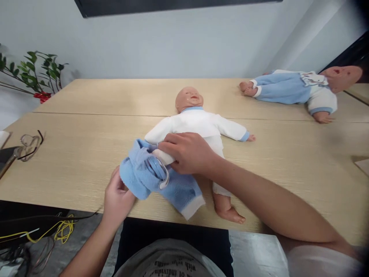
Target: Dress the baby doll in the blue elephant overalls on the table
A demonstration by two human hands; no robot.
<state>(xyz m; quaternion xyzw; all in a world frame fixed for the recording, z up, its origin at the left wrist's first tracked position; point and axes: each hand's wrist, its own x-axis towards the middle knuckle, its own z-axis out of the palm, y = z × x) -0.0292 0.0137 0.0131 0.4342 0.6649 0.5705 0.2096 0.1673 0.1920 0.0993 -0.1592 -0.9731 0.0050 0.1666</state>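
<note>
In the head view we record one pale wood counter, with two dolls on it. The first doll lies face up in the middle, head toward the wall; white top with blue collar, one arm stretched out to the right with a blue cuff, one white-clad leg ending in a bare foot near the front edge. The blue trousers, bunched at one end, one white-cuffed leg spread out, lie beside the doll's lower body, over the near part of the counter. Our left hand grasps the bunched end from its outer side, fingers partly hidden behind it. Our right hand is closed on a white part at the trousers' opening; we cannot tell whether this is the doll's clothed leg or loose cloth. The second doll lies at the far right, in blue bottoms and a white top, well apart from our hands. Also listed: spectacles at the left, a green plant with red wrapping beyond the left end, and a yellow cable below the counter.
</note>
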